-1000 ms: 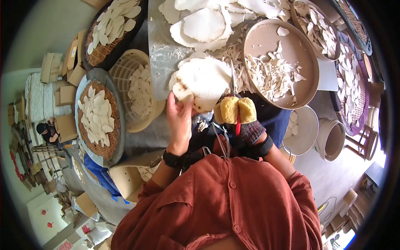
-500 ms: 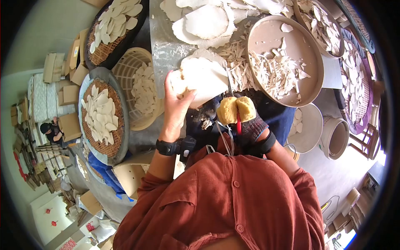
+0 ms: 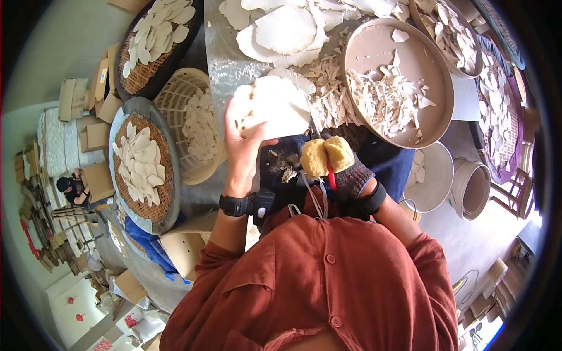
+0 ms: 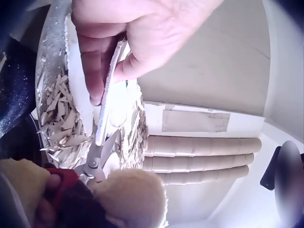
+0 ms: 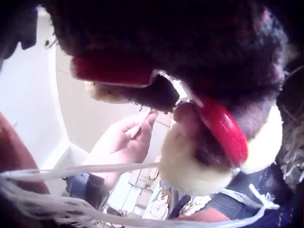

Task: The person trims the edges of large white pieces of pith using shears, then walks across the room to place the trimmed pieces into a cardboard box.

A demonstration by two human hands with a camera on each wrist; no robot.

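Note:
My bare left hand pinches a broad, flat white slice by its near left edge, thumb on one face and fingers on the other. Brown spots mark the slice along that side. In the left wrist view the slice appears edge-on, its lower end between the parted blades of the scissors. My right hand, in a dark knitted glove, grips these scissors by red handles. Lumps of yellow foam surround the right fingers and handles, hiding part of the grip.
Larger white slabs and narrow offcuts lie on the metal table. A round tray of strips stands right. Left are a plastic basket and a woven tray of pieces. Another person is far left.
The left hand has drawn the slice slightly left and turned it, and more of its face now catches the light. The right hand keeps the scissors close to the same place.

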